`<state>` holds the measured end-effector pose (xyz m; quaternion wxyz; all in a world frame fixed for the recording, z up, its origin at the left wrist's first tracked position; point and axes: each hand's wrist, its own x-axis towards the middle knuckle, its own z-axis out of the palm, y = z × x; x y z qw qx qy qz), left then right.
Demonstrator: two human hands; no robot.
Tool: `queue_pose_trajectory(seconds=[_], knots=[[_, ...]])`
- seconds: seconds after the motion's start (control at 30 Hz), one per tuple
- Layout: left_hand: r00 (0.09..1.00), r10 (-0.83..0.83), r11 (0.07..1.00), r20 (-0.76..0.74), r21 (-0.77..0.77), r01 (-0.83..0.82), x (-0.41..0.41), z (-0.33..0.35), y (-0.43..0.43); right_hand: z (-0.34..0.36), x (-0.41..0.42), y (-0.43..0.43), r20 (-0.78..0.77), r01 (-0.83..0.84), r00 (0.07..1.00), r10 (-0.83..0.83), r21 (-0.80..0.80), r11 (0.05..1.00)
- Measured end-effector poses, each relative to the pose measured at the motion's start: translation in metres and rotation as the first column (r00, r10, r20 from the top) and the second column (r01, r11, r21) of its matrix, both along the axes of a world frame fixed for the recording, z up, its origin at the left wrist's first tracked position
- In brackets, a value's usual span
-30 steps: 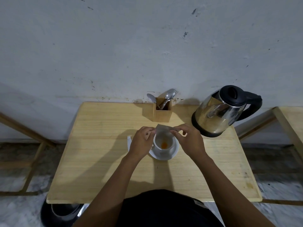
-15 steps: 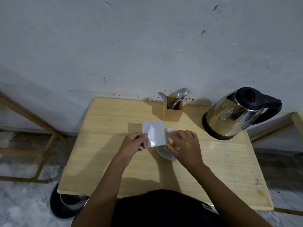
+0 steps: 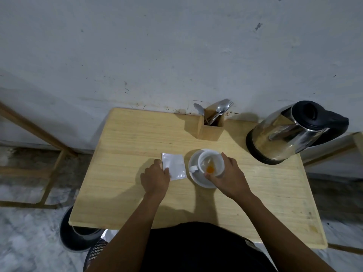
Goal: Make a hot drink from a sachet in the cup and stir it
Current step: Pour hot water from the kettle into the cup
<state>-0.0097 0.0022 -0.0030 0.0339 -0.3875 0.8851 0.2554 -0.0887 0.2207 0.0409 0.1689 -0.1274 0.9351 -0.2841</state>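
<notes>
A white cup [image 3: 213, 160] stands on a white saucer [image 3: 193, 177] in the middle of the wooden table [image 3: 121, 154]. Orange powder [image 3: 210, 169] lies in the cup's bottom. My right hand [image 3: 228, 177] wraps around the cup's right side and near rim. The silvery sachet [image 3: 175, 166] lies flat on the table just left of the saucer. My left hand [image 3: 156, 176] rests on the sachet's left edge, fingertips pinching it. A steel kettle [image 3: 282, 138] with a black lid and handle stands at the right rear.
A wooden holder [image 3: 210, 127] with spoons and a fork stands against the wall behind the cup. A dark bin [image 3: 78, 238] sits on the floor under the table's near-left corner. Another table's edge [image 3: 358, 142] shows at far right.
The sachet, tipped over the cup a second ago, has been carried left and laid flat on the table. My right hand has let go of it and closed around the cup.
</notes>
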Motion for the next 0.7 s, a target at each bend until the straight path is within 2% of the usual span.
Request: queue_pose_trajectory(seconds=[0.13,0.27,0.3,0.37,0.47,0.57,0.7], knots=[[0.986,-0.16,0.978,0.039,-0.131,0.164,-0.001,-0.007,-0.002,0.001,0.0,0.0,0.022,0.01,1.0,-0.01,-0.011,1.0],[0.98,-0.184,0.969,0.075,-0.153,0.194,-0.004,-0.004,-0.004,0.003,-0.001,-0.001,0.016,-0.003,1.0,0.003,-0.003,1.0],[0.982,-0.182,0.974,0.045,-0.13,0.187,-0.005,-0.002,-0.002,0.005,-0.001,0.001,0.022,0.004,1.0,-0.004,-0.006,1.0],[0.981,-0.168,0.985,-0.092,0.023,0.171,-0.006,0.005,0.005,0.01,-0.002,0.006,0.05,0.05,0.998,-0.048,-0.031,0.998],[0.941,-0.191,0.925,-0.28,0.269,0.268,-0.014,0.022,0.026,0.022,-0.004,0.023,0.027,0.155,0.988,-0.152,-0.14,0.978],[0.919,-0.25,0.87,-0.306,0.344,0.352,-0.023,0.033,0.046,0.038,-0.004,0.043,-0.053,0.254,0.96,-0.274,-0.238,0.937],[0.946,-0.222,0.887,-0.238,0.354,0.297,-0.032,0.034,0.062,0.06,-0.01,0.076,-0.194,0.336,0.883,-0.427,-0.375,0.864]])
